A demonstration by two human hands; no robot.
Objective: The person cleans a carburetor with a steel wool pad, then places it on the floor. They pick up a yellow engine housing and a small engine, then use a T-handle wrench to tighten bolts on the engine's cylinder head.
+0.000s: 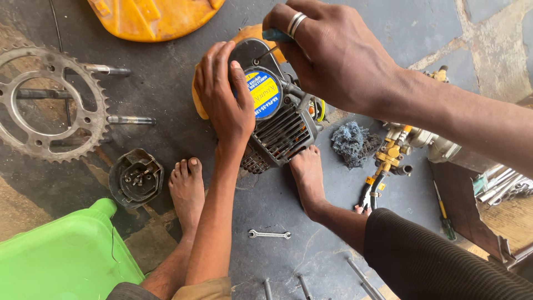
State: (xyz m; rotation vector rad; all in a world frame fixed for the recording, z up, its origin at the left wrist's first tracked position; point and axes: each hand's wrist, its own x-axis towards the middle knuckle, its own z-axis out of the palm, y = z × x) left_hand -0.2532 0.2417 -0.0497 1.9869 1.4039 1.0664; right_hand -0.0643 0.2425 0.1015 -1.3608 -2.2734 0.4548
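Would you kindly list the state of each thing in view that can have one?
Left hand: flat on the small grey engine, steadying it.
Right hand: closed on a blue-handled screwdriver, tip at the engine's top.
Small grey engine: on its side on the floor, braced by a bare foot.
Large steel sprocket: lying flat, loose.
Small silver spanner: lying flat, untouched.
Green plastic tub: standing on the floor, contents not visible.
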